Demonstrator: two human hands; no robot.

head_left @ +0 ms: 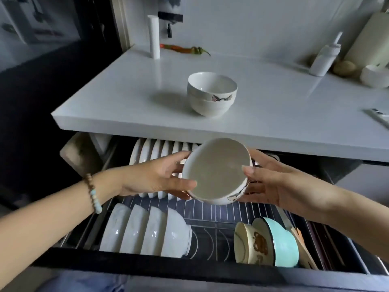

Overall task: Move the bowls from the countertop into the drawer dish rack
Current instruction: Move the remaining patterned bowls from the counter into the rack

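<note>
— Both hands form the grip: the left hand (156, 178) and the right hand (271, 182) clasp one white bowl (216, 171) from either side, thumbs on its rim.

— Where is that bowl?

— Tilted toward the camera, held above the wire drawer dish rack (219, 211), below the desk (126, 98) edge.

— And the others?

— A stack of white bowls (211, 94) sits on the desk. In the rack, a row of white bowls (145, 230) stands on edge at front left; a turquoise bowl (282, 242) and a patterned one (250, 245) lean at front right.
</note>
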